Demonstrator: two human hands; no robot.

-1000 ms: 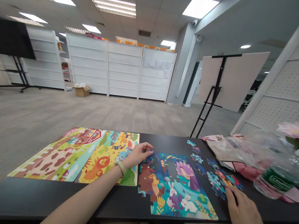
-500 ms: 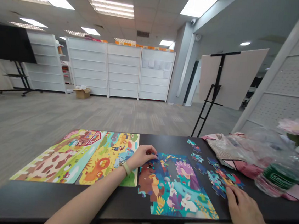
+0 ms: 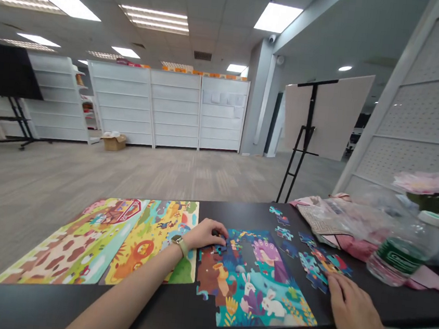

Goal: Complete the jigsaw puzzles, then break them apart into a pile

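A partly assembled jigsaw puzzle [image 3: 254, 283] with rabbits, a bear and a purple peacock lies in front of me on the dark table. At its upper left edge, my left hand [image 3: 207, 234] pinches a dark blue puzzle piece [image 3: 219, 249], mostly covered by the fingers. To the puzzle's right, my right hand [image 3: 356, 304] rests with fingers stretched out, fingertips at the lower edge of the loose puzzle pieces [image 3: 313, 268]. A few joined pieces [image 3: 283, 233] lie farther back, beside the puzzle's upper right corner.
Two finished puzzles, a farm one [image 3: 69, 248] and a yellow lion one [image 3: 135, 252], lie to the left. A water bottle [image 3: 402, 252], clear plastic wrapping [image 3: 355, 218] and a pink flower [image 3: 429, 183] stand at the right. An easel [image 3: 304, 137] is beyond the table.
The view has shifted slightly. My left hand stays at the puzzle's upper left edge, where more of the dark blue piece shows under the fingers. My right hand has hardly moved.
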